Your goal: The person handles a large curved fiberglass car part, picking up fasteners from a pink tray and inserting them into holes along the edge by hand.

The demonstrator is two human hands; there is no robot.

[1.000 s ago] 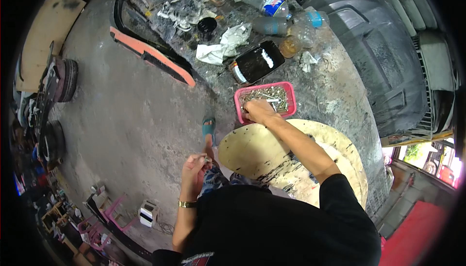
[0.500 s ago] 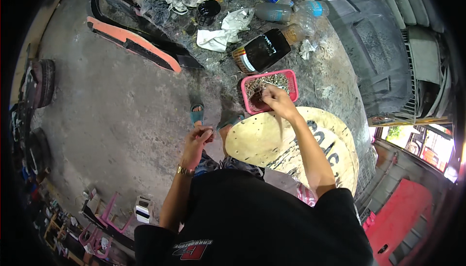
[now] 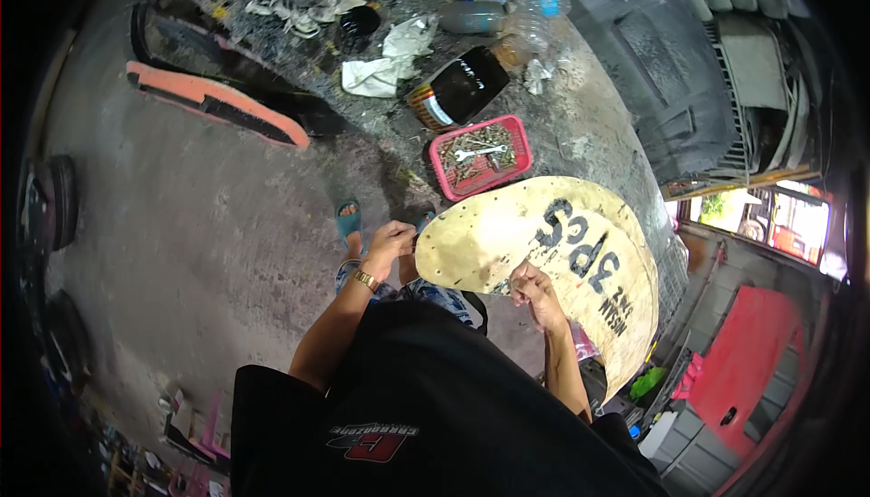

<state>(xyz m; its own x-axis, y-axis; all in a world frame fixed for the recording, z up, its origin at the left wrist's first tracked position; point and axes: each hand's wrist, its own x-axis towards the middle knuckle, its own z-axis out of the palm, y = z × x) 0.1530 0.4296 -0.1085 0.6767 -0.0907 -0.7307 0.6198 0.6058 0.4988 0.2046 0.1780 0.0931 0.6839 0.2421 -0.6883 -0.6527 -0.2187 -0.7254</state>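
A flat tan board with rounded ends (image 3: 480, 234) lies over the near side of the worktable, with small holes along its edge and black hand lettering. My left hand (image 3: 390, 248) has its fingers curled together at the board's left end; what they pinch, if anything, is hidden. Over the board's near edge, my right hand (image 3: 536, 296) is closed, thumb against fingers, and anything in it is too small to make out. Beyond the board stands a pink plastic basket (image 3: 439, 169) full of screws or bolts, with an open-ended wrench (image 3: 480, 153) lying on top.
A dark-filled plastic bottle (image 3: 467, 85) lies behind the basket, beside crumpled white cloth (image 3: 372, 77) and clear bottles (image 3: 471, 17). An orange-and-black panel (image 3: 213, 103) leans at the table's left side. Large dark panels (image 3: 634, 53) stand at the right, and a red panel (image 3: 743, 366) lower right.
My right hand has left the basket and come back to the board's near edge, uncovering the wrench. My left hand has moved up to the board's left end. The whole view has shifted.
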